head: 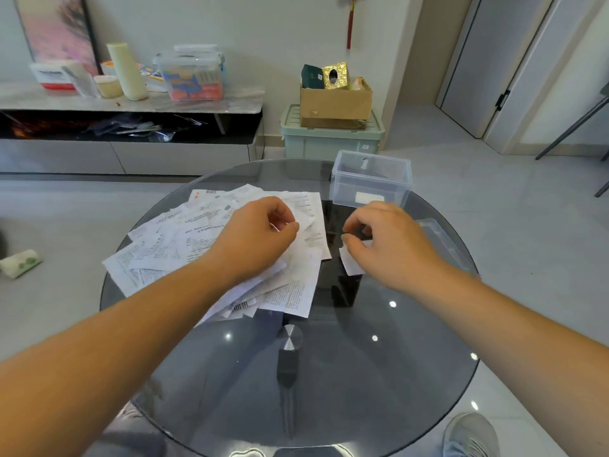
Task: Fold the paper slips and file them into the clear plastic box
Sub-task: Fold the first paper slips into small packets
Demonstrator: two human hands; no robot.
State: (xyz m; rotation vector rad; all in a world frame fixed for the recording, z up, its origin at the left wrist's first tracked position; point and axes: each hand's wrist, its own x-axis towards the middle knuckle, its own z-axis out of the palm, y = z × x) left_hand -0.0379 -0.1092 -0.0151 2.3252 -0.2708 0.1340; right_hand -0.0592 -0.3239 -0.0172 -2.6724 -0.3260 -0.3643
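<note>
Printed paper slips [164, 245] lie loosely heaped, left of the open clear plastic box [370, 186].

White black-printed paper slips [211, 245], smoky grey glass table [329, 374], clear plastic box [370, 179]

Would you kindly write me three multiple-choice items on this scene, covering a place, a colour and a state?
1. Where does the clear plastic box stand relative to the paper pile? A) left B) right C) on top
2. The storage bin under the cardboard box is: A) pale green B) red C) black
3. The right hand: A) lies flat B) pinches a small white slip C) holds a pen

1 B: the pile lies to its left.
2 A: lid and walls look pale green.
3 B: thumb and finger close on the slip.
</note>
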